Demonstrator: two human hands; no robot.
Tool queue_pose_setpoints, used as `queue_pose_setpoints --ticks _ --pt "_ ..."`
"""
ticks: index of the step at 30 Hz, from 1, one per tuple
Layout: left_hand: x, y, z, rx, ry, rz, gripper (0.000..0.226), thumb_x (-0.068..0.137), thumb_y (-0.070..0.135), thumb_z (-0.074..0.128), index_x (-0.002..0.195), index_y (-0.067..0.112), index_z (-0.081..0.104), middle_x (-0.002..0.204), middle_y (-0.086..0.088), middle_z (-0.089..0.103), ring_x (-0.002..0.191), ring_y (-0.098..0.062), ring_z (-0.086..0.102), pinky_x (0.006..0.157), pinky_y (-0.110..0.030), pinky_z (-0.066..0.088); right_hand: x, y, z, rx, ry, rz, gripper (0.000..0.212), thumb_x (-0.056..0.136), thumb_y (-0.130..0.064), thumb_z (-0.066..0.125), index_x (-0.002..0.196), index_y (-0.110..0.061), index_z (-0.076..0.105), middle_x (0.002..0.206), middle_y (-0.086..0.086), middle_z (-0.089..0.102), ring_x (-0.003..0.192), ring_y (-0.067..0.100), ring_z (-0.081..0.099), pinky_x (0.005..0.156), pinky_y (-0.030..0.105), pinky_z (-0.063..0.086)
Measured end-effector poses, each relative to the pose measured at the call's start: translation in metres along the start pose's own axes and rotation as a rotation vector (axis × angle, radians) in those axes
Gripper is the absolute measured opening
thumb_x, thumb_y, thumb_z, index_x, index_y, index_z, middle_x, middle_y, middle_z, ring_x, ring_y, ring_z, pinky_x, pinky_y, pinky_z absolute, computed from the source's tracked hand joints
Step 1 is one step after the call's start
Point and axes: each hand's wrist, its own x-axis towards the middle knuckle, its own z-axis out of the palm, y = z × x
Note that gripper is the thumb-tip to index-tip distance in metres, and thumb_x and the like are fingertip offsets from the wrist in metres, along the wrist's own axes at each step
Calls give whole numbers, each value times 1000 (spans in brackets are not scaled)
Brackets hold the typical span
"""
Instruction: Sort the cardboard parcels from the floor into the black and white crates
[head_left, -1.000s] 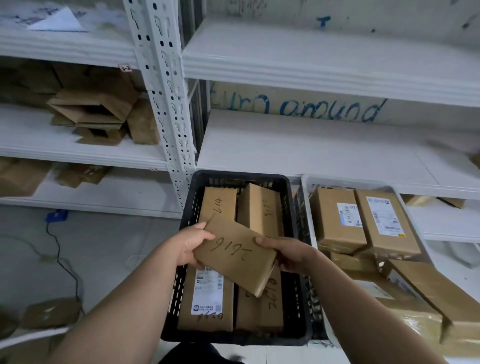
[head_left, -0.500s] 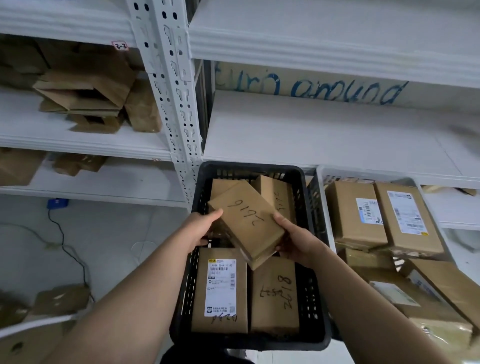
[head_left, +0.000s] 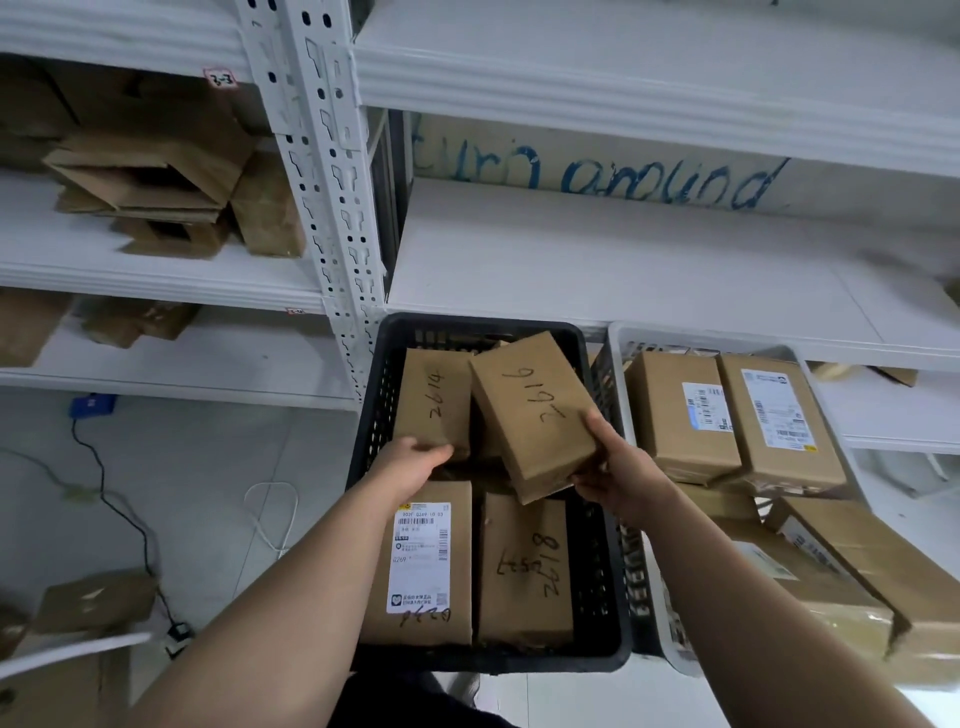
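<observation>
A black crate (head_left: 371, 415) stands on the floor below the shelves, with several brown cardboard parcels in it. My right hand (head_left: 613, 475) grips the near right corner of a parcel marked 2616 (head_left: 530, 415), tilted over the crate's far right part. My left hand (head_left: 413, 462) rests with curled fingers on the near end of the parcel marked 2614 (head_left: 434, 400) in the far left part; I cannot tell if it grips it. A labelled parcel (head_left: 421, 561) and a parcel with handwriting (head_left: 524, 566) lie flat at the near end. The white crate (head_left: 621, 338) beside it holds labelled parcels (head_left: 680, 410).
White metal shelving (head_left: 623, 260) rises behind both crates, with a perforated upright (head_left: 332, 171) at the black crate's far left corner. Flattened cardboard (head_left: 150, 176) lies on the left shelves. More parcels (head_left: 93, 603) and a black cable (head_left: 104, 493) lie on the floor at left.
The 2616 parcel has moved away from me to the far right of the black crate. My left hand has let go of it and now rests on the 2614 parcel.
</observation>
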Motion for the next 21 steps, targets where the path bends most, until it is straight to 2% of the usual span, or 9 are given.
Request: queue_pose_setpoints --ticks 3,5,8,11,15,18,21 --pt "0 3 11 63 41 74 40 91 33 64 126 14 60 114 -6 66 97 -19 61 76 -28 48 -3 -3 -8 25 56 -23 59 82 -57 66 115 -9 53 104 12 58 93 28 60 91 42 55" --pt "0 3 18 118 80 86 35 90 27 64 122 13 63 113 -8 67 91 -19 60 74 -26 44 -6 -3 -12 15 73 -22 61 83 -57 66 117 -9 51 106 13 58 100 31 61 94 45 54" --pt "1 -4 25 303 73 4 34 85 30 67 114 14 66 109 -9 67 90 -23 64 74 -28 50 -10 -3 -14 -17 81 -26 61 83 -56 66 117 -9 50 106 12 58 103 32 61 93 45 54" --pt "-2 -21 33 565 34 -143 71 76 43 75 135 13 51 137 -15 47 119 -28 54 92 -33 50 -12 0 -13 -23 72 -24 61 83 -56 67 118 -9 49 108 12 57 105 33 61 93 46 54" --pt "-9 -44 49 657 -7 -230 112 68 56 78 152 11 20 155 -17 22 143 -33 25 110 -42 38 -12 7 -11 7 46 -5 59 84 -54 67 118 -9 49 107 11 56 110 35 59 95 48 53" --pt "-14 -52 58 665 54 -289 121 66 54 80 151 18 2 156 -23 -1 145 -41 10 111 -54 33 -13 11 -12 12 37 4 58 84 -54 66 118 -9 50 108 12 56 106 34 60 94 46 54" --pt "-14 -53 65 665 97 -293 114 65 52 81 144 25 4 152 -28 -4 143 -45 10 108 -60 33 -13 13 -15 6 33 11 55 85 -54 65 112 -9 52 108 13 56 98 31 60 84 40 57"
